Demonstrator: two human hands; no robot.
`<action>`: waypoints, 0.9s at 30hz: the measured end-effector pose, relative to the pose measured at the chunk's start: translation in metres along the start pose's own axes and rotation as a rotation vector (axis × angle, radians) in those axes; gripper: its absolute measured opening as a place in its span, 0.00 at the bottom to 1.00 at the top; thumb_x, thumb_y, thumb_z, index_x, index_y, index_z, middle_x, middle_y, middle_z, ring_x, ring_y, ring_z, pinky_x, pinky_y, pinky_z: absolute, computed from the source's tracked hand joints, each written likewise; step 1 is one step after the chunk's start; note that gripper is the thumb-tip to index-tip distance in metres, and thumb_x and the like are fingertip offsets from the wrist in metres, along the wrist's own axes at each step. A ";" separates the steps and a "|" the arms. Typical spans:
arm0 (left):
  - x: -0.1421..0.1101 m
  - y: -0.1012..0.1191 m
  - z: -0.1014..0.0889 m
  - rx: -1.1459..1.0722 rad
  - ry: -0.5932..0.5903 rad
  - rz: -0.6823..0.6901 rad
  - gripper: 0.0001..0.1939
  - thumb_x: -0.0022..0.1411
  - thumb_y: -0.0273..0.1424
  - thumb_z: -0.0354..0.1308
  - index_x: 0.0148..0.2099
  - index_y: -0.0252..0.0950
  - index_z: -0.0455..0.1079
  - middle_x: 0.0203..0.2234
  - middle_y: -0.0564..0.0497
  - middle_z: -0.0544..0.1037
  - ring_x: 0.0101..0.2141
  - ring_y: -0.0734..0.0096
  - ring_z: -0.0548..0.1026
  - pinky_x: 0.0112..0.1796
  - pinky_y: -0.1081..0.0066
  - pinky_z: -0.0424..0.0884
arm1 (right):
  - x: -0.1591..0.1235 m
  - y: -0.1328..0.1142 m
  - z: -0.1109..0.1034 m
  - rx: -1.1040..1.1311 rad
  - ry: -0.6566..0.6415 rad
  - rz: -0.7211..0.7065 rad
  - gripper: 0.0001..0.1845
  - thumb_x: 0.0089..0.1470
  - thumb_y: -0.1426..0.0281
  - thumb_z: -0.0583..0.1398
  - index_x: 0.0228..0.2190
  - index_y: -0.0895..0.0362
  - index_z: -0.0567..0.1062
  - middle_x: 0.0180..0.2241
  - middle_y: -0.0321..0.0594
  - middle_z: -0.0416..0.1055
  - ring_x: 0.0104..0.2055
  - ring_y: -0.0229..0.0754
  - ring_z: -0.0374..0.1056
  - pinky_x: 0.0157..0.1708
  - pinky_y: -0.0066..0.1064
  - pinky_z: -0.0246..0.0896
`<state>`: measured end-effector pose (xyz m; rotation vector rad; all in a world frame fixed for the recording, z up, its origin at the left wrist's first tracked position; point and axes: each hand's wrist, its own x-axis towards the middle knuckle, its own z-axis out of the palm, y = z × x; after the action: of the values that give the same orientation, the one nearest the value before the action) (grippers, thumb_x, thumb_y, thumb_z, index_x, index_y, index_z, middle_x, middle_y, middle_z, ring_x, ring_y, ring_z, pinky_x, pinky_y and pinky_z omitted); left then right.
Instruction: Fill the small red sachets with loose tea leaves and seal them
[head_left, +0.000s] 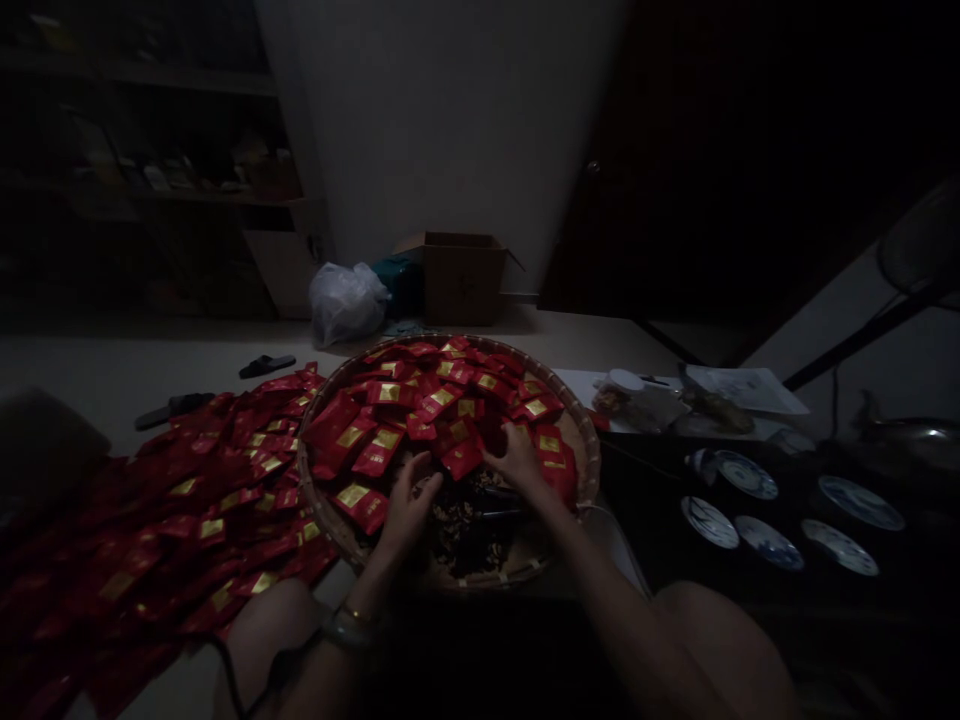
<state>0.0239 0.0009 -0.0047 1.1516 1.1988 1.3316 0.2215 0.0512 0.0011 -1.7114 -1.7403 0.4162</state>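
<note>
A round woven bamboo tray (591,455) sits in front of me, heaped with small red foil packets (439,400) that bear gold labels. Dark, loose dried leaves (450,520) lie at its near side. My left hand (409,505) hovers over them with fingers and thumb apart, holding nothing I can see. To its right, my right hand (517,460) has its thumb and fingers at the edge of a red packet (460,448), which is tilted up between my hands. A dark, long object (499,515) lies under my right wrist; dim light hides its kind.
Many more red packets (217,500) cover the floor at left, near dark slippers (268,366). An open cardboard box (465,280) and a white plastic bag (347,300) stand by the wall. At right, a dark table (660,540) bears several blue-and-white dishes (769,542).
</note>
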 end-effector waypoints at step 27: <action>-0.005 0.007 -0.004 0.234 -0.351 0.112 0.14 0.53 0.36 0.52 0.35 0.34 0.76 0.26 0.49 0.79 0.32 0.62 0.74 0.35 0.68 0.69 | -0.041 -0.048 -0.015 0.019 0.230 -0.631 0.18 0.57 0.70 0.54 0.50 0.55 0.68 0.45 0.47 0.68 0.48 0.47 0.63 0.50 0.41 0.59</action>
<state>0.0202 -0.0049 0.0020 1.5670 1.0602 1.0306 0.1913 0.0039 0.0334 -1.0587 -1.9658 -0.0459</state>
